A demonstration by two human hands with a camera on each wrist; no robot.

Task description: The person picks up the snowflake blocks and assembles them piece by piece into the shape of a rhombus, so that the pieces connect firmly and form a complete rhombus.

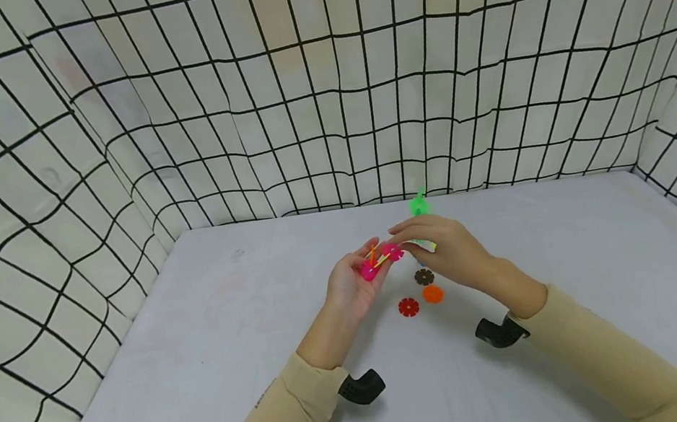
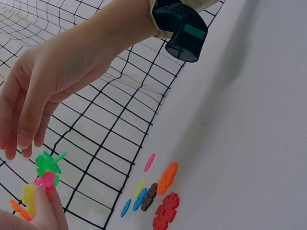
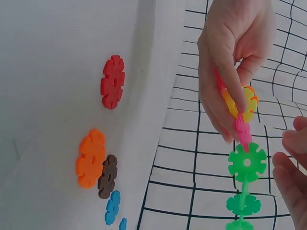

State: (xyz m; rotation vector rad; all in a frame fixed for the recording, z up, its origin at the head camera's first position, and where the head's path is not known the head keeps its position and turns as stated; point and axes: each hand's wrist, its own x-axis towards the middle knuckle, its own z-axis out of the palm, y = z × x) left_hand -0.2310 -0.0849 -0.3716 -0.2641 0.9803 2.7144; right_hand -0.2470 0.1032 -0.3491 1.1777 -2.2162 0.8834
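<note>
My left hand [image 1: 349,288] pinches a chain of interlocked plastic snowflake discs. Next to its thumb sit a pink disc [image 3: 243,132] and a yellow disc [image 3: 251,106], with orange edges behind. Beyond the pink piece the chain continues in green discs [image 3: 247,163], hanging downward in the right wrist view. My right hand [image 1: 449,247] hovers over the far part of the chain, its fingers loosely bent and holding nothing. In the left wrist view, its fingertips [image 2: 25,139] hang just above a green disc [image 2: 47,164].
Loose discs lie on the white table [image 1: 229,315] below the hands: red [image 1: 408,307], orange [image 1: 433,294], brown [image 1: 424,277], and blue [image 2: 140,199] ones. A pink disc [image 2: 149,162] lies further off. Black netting [image 1: 368,82] over white walls encloses the table's back and sides.
</note>
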